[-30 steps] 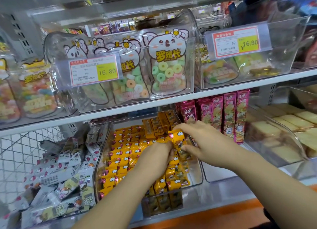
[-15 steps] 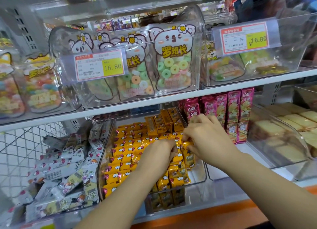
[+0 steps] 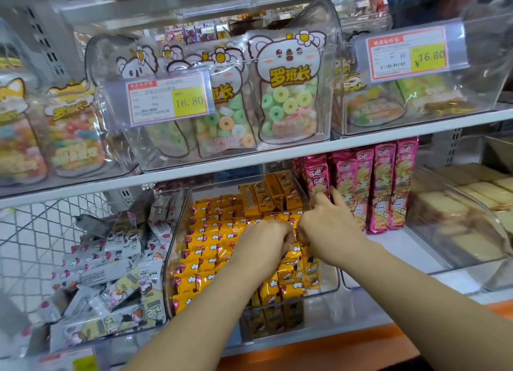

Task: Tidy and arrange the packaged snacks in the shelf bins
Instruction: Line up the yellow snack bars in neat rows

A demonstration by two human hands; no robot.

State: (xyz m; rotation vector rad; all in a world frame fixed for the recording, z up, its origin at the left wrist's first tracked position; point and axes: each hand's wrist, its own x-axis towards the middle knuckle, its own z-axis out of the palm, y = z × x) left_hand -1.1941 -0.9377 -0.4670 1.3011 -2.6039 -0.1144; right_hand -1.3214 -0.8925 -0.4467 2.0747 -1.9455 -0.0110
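Both hands are down in the clear bin at six o'clock, likely squaring its rows of yellow packets. The left hand curls round some; whether the right hand grips anything, I can't tell. Pink packs stand at their three o'clock, and white packets lie heaped at nine.

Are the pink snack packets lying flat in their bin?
No, the pink snack packets stand upright in a row, to the right of the yellow packets.
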